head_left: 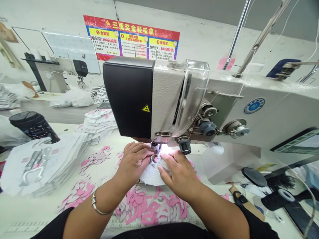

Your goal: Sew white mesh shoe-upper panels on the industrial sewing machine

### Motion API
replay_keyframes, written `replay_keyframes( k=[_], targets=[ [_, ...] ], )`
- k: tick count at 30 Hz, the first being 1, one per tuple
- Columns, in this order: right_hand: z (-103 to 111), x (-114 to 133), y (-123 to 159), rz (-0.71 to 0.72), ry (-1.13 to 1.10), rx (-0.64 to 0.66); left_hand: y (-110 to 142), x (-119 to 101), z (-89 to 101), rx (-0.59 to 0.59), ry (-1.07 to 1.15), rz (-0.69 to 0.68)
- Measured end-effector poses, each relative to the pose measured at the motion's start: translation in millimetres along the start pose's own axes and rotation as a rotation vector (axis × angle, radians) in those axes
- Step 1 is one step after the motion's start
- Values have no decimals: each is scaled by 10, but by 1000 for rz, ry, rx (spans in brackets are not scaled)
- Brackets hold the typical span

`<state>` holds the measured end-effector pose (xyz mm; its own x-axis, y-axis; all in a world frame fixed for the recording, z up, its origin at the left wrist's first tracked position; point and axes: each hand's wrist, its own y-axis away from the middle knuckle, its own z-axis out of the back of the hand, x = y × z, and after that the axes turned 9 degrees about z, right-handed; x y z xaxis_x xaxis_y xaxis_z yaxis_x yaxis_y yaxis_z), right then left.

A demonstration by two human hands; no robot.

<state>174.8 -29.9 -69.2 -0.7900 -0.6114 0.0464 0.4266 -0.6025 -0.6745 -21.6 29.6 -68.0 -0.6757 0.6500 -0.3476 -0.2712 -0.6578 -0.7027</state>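
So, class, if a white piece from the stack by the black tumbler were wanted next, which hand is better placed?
Probably the left hand: it is nearer that stack, while the right hand lies across the white fabric both touch.

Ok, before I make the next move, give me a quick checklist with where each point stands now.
1. Left hand on the white piece: ok, its fingers are at the left edge.
2. Right hand on the piece: ok, thumb and fingers are on its right side.
3. Fingertips well away from the needle area: not ok, both hands are close to it.
4. Light on at the sewing machine: ok, there is a bright glow under the head.
5. Pink and white scraps off the table in front: not ok, many lie there.
6. Needle lined up with the edge: cannot tell, glare and fingers obscure it.
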Motion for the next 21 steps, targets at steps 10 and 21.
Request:
replay_keyframes(
  k=[10,21],
  targets=[
    [18,7,-26,-58,-36,63,-10,21,-29,6,0,23],
    [46,23,-40,-109,-41,95,38,-2,0,8,41,52]
  ],
)
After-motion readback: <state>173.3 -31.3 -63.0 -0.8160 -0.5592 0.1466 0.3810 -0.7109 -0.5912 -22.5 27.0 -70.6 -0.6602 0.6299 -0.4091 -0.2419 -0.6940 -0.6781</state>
